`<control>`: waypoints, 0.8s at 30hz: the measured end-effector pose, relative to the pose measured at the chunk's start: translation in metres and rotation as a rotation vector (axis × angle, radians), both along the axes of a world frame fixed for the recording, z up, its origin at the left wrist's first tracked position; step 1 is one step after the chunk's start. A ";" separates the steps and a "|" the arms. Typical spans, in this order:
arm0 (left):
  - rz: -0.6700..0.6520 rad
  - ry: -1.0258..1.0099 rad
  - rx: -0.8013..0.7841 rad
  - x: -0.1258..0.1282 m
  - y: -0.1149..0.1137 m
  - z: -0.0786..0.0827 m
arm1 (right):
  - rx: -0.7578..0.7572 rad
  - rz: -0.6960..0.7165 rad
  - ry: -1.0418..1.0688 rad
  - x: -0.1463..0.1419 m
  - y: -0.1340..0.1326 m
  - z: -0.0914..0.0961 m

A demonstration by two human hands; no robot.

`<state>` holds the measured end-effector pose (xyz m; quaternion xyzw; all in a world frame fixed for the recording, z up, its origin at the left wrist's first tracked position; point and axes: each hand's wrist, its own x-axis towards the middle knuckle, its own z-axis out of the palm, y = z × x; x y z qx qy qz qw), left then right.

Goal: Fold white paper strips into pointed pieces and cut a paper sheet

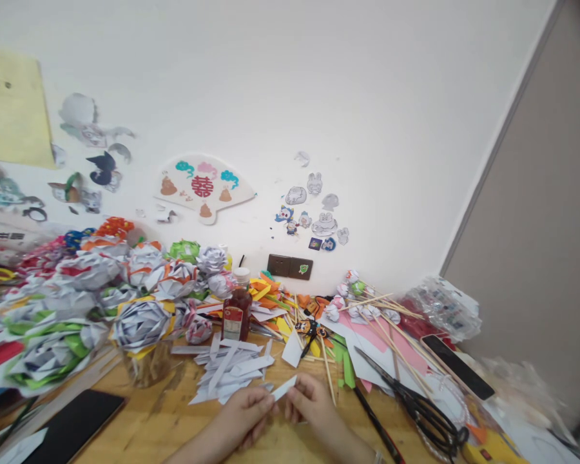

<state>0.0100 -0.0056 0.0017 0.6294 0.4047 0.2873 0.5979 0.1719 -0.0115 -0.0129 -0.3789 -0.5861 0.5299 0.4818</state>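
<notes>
Small white paper strip [284, 388]: pinched between left hand [249, 415] and right hand [314, 403], fingertips of both closed on it, just above front edge of wooden surface [174, 419]. Loose pile of white paper strips [229, 372] just behind. Black-handled scissors [428, 422] toward right edge. Dark flat tablet [77, 425] near front-left corner.

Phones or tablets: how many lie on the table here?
2. One dark device lies at lower left, beside the paper flowers; a black phone lies at the right, past the scissors. Paper clutter may hide others.
</notes>
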 end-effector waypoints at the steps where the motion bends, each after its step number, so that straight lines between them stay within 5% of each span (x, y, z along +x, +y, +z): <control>1: 0.003 -0.003 -0.008 0.000 0.001 0.000 | 0.000 0.019 0.021 0.000 0.000 0.001; 24: 0.013 0.083 0.064 0.002 -0.003 0.002 | -0.056 0.019 0.074 0.000 0.003 -0.005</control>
